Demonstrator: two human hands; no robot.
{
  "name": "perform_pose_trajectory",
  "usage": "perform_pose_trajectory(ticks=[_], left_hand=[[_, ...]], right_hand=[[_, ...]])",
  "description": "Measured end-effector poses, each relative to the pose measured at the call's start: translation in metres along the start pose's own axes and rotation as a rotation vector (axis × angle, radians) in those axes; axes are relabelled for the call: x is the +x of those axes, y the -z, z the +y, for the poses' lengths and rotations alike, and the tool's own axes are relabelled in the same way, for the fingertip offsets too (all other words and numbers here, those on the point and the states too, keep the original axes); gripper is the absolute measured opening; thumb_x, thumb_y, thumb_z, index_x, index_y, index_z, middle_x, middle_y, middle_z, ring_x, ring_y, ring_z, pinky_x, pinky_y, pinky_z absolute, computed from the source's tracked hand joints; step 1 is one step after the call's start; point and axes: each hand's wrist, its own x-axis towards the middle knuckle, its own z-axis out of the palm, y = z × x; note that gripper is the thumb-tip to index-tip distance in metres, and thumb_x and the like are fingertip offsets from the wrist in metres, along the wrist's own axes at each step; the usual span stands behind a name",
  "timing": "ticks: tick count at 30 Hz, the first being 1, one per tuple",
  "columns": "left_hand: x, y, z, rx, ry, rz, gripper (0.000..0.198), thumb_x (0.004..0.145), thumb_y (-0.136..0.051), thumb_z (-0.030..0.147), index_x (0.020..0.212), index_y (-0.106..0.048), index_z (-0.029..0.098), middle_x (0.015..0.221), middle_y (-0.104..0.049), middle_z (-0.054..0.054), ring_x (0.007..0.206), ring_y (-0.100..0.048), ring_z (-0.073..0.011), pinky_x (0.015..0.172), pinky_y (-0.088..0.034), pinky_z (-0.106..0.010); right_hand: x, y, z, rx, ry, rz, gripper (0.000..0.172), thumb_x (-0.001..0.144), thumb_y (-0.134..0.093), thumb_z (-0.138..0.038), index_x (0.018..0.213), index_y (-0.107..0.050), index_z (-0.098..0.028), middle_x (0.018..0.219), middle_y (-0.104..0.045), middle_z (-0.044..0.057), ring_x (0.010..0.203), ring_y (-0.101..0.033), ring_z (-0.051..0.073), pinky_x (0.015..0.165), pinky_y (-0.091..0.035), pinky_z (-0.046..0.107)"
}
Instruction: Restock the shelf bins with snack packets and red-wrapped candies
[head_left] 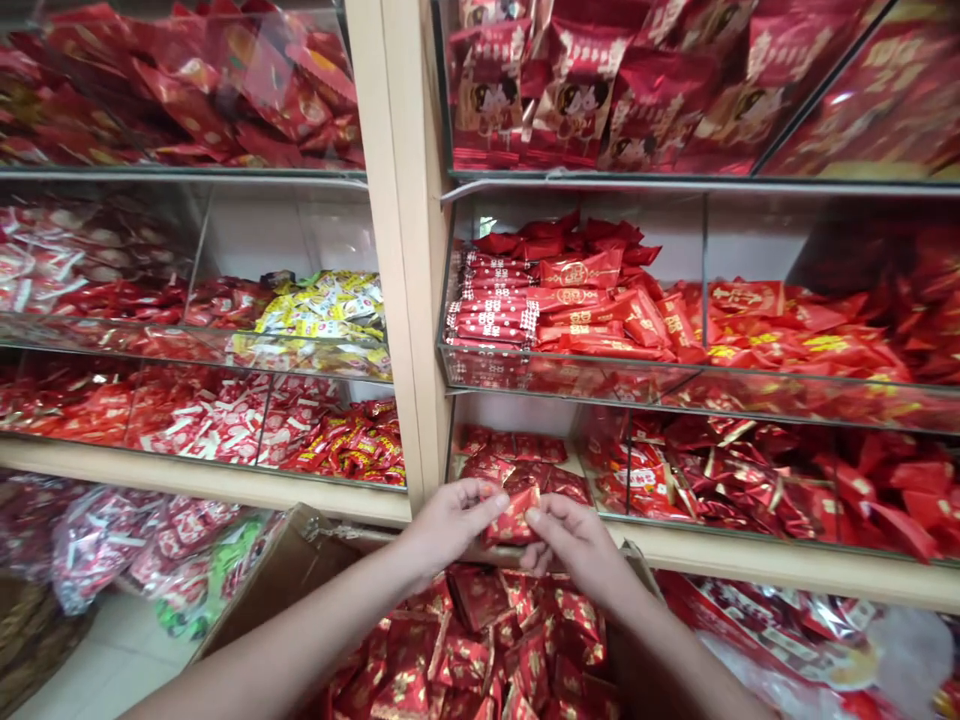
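Between both hands, at the front of a lower shelf compartment, is a small red packet with gold print (516, 517). My left hand (463, 515) pinches its left side between thumb and fingers. On the other side, my right hand (566, 535) grips the packet's right edge, thumb on top. Below the hands stands an open cardboard box (251, 580) filled with similar red and gold packets (457, 650). Behind the hands, the compartment holds a low layer of dark red packets (517, 458).
Clear-fronted shelves hold red wrapped sweets (585, 310) and yellow-and-white packets (322, 305). A wooden upright (401, 250) divides the shelving. On the floor at left lie clear bags of sweets (112, 540); more bags (810, 640) lie at lower right.
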Motion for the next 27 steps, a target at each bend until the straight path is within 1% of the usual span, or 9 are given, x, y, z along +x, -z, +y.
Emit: perform_pose_trajectory(ticks=[1,3,6,10,12,17,20,24,27], left_hand=[[0.000,0.003,0.000,-0.042,0.044,-0.008,0.039,0.057,-0.067,0.041,0.083,-0.054,0.015,0.067,-0.056,0.001,0.052,-0.048,-0.0068,0.050,-0.041,-0.021],[0.002,0.006,0.000,-0.101,0.077,0.016,0.042,0.050,-0.073,0.036,0.081,-0.056,0.013,0.065,-0.057,0.001,0.051,-0.049,-0.0064,0.050,-0.042,-0.021],[0.005,0.008,-0.003,-0.135,0.082,0.057,0.039,0.047,-0.075,0.034,0.074,-0.057,0.012,0.059,-0.056,0.002,0.047,-0.048,-0.0054,0.047,-0.041,-0.020],[0.006,0.009,-0.008,-0.113,0.071,0.064,0.036,0.049,-0.075,0.034,0.071,-0.056,0.012,0.057,-0.055,0.003,0.043,-0.046,-0.0043,0.041,-0.038,-0.017],[0.007,0.011,-0.009,-0.120,0.083,0.045,0.036,0.050,-0.074,0.035,0.072,-0.055,0.013,0.058,-0.055,0.003,0.045,-0.047,-0.0044,0.042,-0.038,-0.017],[0.009,0.016,-0.008,-0.158,0.160,-0.142,0.037,0.055,-0.071,0.035,0.081,-0.055,0.015,0.067,-0.060,0.001,0.054,-0.055,-0.0068,0.053,-0.044,-0.020],[0.011,0.017,-0.011,-0.129,0.162,-0.124,0.035,0.056,-0.071,0.035,0.079,-0.054,0.015,0.060,-0.058,0.002,0.049,-0.053,-0.0059,0.050,-0.043,-0.019],[0.011,0.015,-0.014,-0.139,0.126,-0.094,0.034,0.060,-0.068,0.037,0.082,-0.055,0.016,0.060,-0.058,0.003,0.049,-0.053,-0.0057,0.051,-0.044,-0.019],[0.010,0.013,-0.014,-0.110,0.128,-0.102,0.035,0.059,-0.068,0.037,0.084,-0.055,0.016,0.062,-0.058,0.003,0.050,-0.053,-0.0054,0.049,-0.044,-0.018]], right_hand=[[0.002,0.003,0.000,0.052,-0.030,0.003,0.034,0.069,-0.053,-0.051,0.070,-0.046,-0.018,0.048,-0.057,-0.002,0.041,-0.053,0.010,0.043,-0.041,0.021],[0.004,0.008,0.000,0.107,-0.063,0.011,0.036,0.067,-0.055,-0.052,0.069,-0.045,-0.018,0.046,-0.057,-0.003,0.039,-0.051,0.009,0.042,-0.040,0.019],[0.003,0.009,0.003,0.114,-0.061,0.005,0.035,0.067,-0.056,-0.051,0.069,-0.045,-0.018,0.047,-0.056,-0.003,0.042,-0.053,0.009,0.043,-0.041,0.019],[0.001,0.006,0.008,0.071,-0.034,0.007,0.035,0.069,-0.054,-0.051,0.068,-0.044,-0.018,0.047,-0.055,-0.003,0.041,-0.052,0.008,0.040,-0.040,0.018],[0.002,0.005,0.009,0.055,-0.021,0.020,0.035,0.069,-0.054,-0.051,0.068,-0.044,-0.017,0.046,-0.054,-0.004,0.040,-0.051,0.008,0.039,-0.039,0.017],[0.004,0.006,0.012,0.097,-0.035,0.053,0.036,0.067,-0.055,-0.052,0.069,-0.046,-0.017,0.051,-0.054,-0.003,0.042,-0.053,0.009,0.039,-0.040,0.018],[0.005,0.009,0.012,0.095,-0.050,0.027,0.035,0.069,-0.054,-0.051,0.069,-0.046,-0.017,0.048,-0.055,-0.003,0.040,-0.051,0.009,0.039,-0.039,0.018],[0.004,0.010,0.014,0.125,-0.078,0.040,0.032,0.070,-0.053,-0.049,0.068,-0.045,-0.018,0.045,-0.055,-0.004,0.037,-0.049,0.009,0.038,-0.037,0.018],[0.009,0.013,0.011,0.163,-0.097,0.116,0.032,0.068,-0.053,-0.050,0.071,-0.048,-0.019,0.051,-0.056,-0.002,0.042,-0.052,0.011,0.039,-0.039,0.021]])
